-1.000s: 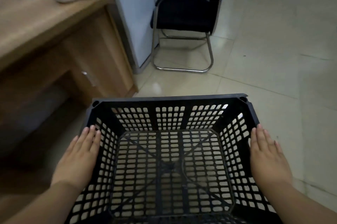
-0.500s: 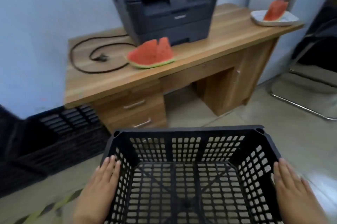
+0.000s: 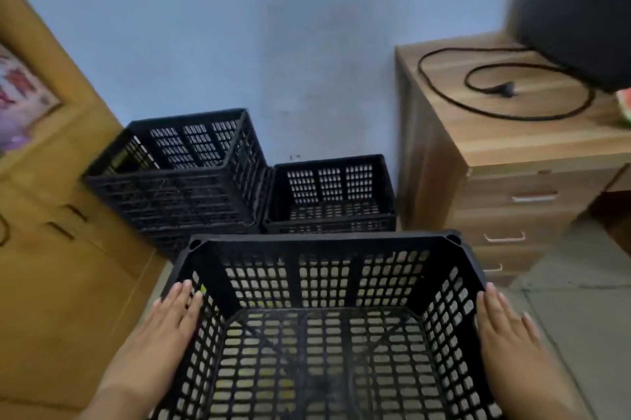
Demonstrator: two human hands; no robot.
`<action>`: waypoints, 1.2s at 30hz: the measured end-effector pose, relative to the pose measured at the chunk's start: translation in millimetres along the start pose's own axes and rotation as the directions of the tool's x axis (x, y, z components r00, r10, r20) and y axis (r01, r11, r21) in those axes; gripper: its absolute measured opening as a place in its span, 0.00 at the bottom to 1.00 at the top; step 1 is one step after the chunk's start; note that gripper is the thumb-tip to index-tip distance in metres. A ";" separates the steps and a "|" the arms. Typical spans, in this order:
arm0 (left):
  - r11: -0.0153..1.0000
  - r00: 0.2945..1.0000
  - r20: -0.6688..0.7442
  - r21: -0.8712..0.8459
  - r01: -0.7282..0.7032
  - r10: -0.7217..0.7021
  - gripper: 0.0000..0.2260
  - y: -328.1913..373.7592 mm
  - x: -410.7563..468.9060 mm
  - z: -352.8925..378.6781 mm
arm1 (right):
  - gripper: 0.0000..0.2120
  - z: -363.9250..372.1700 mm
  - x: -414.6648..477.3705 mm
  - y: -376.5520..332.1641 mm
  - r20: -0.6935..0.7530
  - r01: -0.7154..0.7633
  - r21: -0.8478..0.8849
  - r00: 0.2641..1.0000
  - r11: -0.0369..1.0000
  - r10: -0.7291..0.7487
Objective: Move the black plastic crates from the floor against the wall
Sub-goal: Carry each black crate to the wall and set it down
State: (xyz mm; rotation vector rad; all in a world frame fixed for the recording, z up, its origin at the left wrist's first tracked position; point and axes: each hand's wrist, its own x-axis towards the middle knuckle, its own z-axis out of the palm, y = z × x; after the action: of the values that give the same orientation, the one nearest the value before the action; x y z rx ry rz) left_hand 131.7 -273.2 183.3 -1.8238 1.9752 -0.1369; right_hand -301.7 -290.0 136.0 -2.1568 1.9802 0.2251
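Observation:
I carry an empty black plastic crate (image 3: 324,245) in front of me, its open top facing up. My left hand (image 3: 164,327) presses flat on its left wall and my right hand (image 3: 505,331) presses flat on its right wall. Ahead, against the blue wall (image 3: 273,27), stands a taller stack of black crates (image 3: 177,187) on the left. A lower stack of black crates (image 3: 331,194) sits right beside it. The held crate hovers just in front of the lower stack.
A large cardboard box (image 3: 58,214) fills the left side. A wooden desk with drawers (image 3: 505,160) stands on the right, bearing a coiled black cable (image 3: 505,88) and a dark printer (image 3: 580,6). Tiled floor (image 3: 580,310) shows at the lower right.
My view has swung left from the chair, past the desk, to the wall with the stacked crates. Both hands keep the same hold on the crate's sides.

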 end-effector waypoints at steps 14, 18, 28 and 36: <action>0.980 0.995 -0.062 -0.177 -0.092 0.083 0.39 -86.1 259.9 -53.9 | 0.26 -69.9 218.1 -31.9 -0.072 -0.125 -0.175 0.991 0.977 0.114; 0.977 0.991 -0.098 -0.187 -0.105 0.088 0.38 -96.7 330.8 -69.8 | 0.26 -109.7 283.4 -40.7 -0.108 -0.024 -0.295 0.994 0.955 -0.008; 0.973 0.952 -0.279 -0.149 -0.176 0.129 0.46 -120.0 505.3 -44.7 | 0.30 -114.1 444.5 -38.5 -0.076 -0.202 -0.187 0.979 0.961 0.190; 0.971 0.963 -0.198 -0.115 -0.208 0.183 0.44 -139.0 618.7 -11.1 | 0.28 -78.3 565.3 -24.4 -0.292 -0.226 -0.213 0.943 0.951 0.159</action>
State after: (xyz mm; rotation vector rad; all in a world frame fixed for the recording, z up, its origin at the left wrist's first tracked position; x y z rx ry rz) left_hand 238.3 -891.0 87.2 -1.7370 2.3355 -0.1178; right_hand -229.3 -853.0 72.3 -2.2377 2.4418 0.2225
